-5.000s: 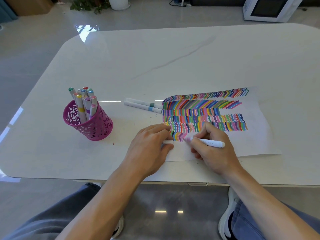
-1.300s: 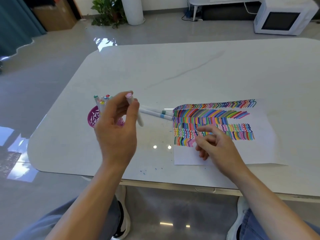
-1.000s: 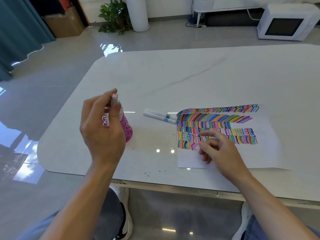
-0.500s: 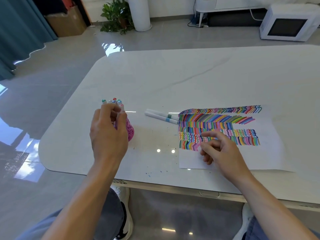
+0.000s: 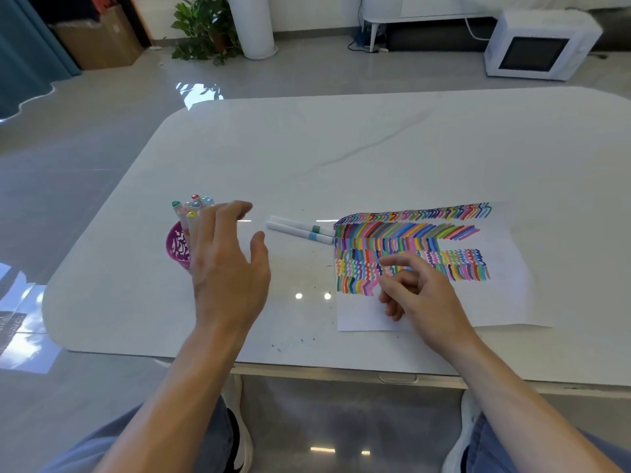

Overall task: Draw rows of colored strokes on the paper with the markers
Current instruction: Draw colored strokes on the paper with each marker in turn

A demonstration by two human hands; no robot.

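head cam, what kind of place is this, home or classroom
Probably a home living area: a white table on a glossy tiled floor, a potted plant by the wall, and a microwave sitting on the floor.

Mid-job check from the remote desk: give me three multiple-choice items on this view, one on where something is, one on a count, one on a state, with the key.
1. Where do the loose markers lie?
A. On the table just left of the paper
B. Inside the pink cup
C. On the floor

2. How many loose markers lie there?
A. Five
B. Two
C. None

3. What is the left hand doing?
A. Gripping a marker
B. Pressing flat on the paper
C. Open, holding nothing, in front of the pink cup

Key: 1 A, they lie on the table beside the left edge of the paper. 2 B, a pair lies side by side. 3 C, its fingers are spread with nothing between them, partly covering the pink cup; the right hand rests on the paper, also holding nothing.
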